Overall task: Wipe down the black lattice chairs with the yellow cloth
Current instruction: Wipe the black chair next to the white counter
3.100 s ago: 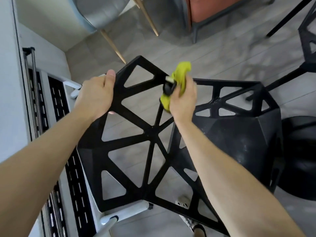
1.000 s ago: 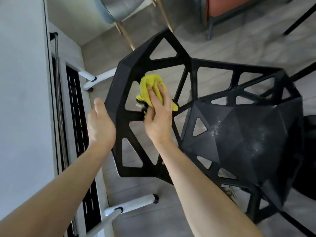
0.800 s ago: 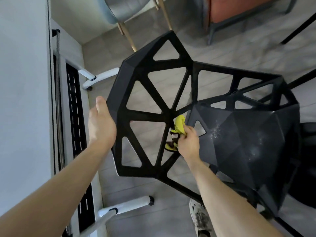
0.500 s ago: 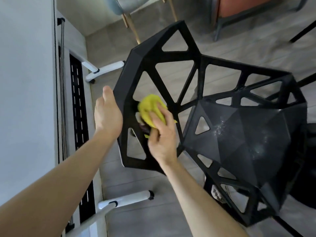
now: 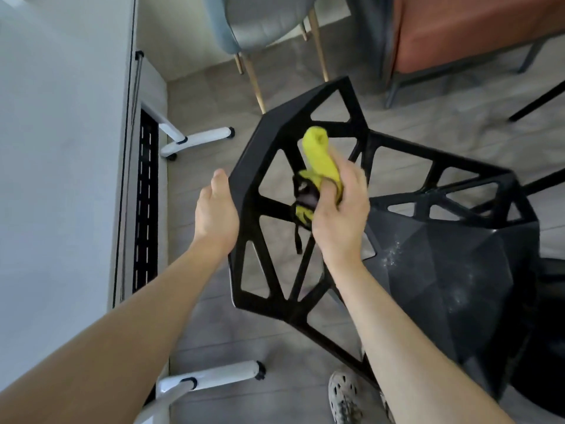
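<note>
I noted right hand (image 5: 339,215) gripping cloth (image 5: 321,160) against chair (image 5: 244,191) strut; left hand (image 5: 215,215) braced rim, fingers hidden, grip unclear. Judged: wrap each strut fully.

The black lattice chair (image 5: 458,286) has its triangle-pierced backrest at nine o'clock of its dust-flecked seat. The bunched yellow cloth (image 5: 319,154), gripped by the right hand (image 5: 339,215), lies against the backrest's bars.

One black lattice chair (image 5: 458,270) is showing, with one yellow cloth (image 5: 321,157) against it. The left grip (image 5: 217,215) and the right grip (image 5: 339,215) are making two. One grey-blue chair (image 5: 260,19) and one rust-red seat (image 5: 458,29) are standing beyond. A far white foot (image 5: 198,139) and a near white foot (image 5: 220,374) are making two, and one shoe (image 5: 345,396) is peeking in.
</note>
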Demonstrator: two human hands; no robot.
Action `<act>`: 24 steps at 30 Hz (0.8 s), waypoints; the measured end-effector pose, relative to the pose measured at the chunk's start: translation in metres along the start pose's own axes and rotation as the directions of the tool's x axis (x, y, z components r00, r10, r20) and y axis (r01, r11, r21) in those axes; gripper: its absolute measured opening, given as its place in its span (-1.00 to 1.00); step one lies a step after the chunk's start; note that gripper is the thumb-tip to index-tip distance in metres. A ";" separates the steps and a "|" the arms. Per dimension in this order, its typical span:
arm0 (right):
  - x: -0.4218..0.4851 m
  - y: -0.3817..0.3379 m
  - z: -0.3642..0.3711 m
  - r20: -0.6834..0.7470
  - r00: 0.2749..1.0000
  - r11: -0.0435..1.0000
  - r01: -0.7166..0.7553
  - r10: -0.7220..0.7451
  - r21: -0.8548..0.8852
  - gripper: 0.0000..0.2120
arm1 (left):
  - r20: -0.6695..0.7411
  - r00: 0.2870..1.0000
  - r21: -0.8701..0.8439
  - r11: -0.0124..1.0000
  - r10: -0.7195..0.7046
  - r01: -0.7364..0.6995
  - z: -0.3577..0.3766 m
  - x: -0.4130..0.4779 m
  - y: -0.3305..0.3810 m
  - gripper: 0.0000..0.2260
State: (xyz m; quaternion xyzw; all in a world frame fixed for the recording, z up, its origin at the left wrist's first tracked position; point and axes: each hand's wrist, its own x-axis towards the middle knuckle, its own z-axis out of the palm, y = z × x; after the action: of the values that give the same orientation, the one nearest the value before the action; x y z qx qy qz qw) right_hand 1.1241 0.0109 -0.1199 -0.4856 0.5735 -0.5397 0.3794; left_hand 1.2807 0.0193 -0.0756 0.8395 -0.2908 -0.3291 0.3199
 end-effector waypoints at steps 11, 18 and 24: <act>-0.029 0.013 -0.013 0.467 0.882 0.991 0.108 -0.061 -0.076 -0.54 | -0.085 0.996 -0.085 0.996 -0.026 0.019 0.002 -0.004 0.000 -0.69; 0.028 -0.030 0.035 0.187 0.942 0.948 0.301 -0.279 -0.101 -0.49 | -0.108 0.994 -0.097 0.995 -0.015 0.005 0.001 -0.006 0.001 -0.59; -0.055 0.031 -0.027 0.574 0.819 0.991 0.076 0.002 -0.112 -0.56 | -0.144 0.989 -0.095 0.995 -0.017 0.003 0.003 -0.012 0.004 -0.59</act>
State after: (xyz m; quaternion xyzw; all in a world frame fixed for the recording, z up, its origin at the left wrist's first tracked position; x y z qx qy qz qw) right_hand 1.1066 0.0689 -0.1517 -0.6599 0.4572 -0.3378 0.4913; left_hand 1.2704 0.0241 -0.0700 0.8466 -0.2466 -0.2824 0.3778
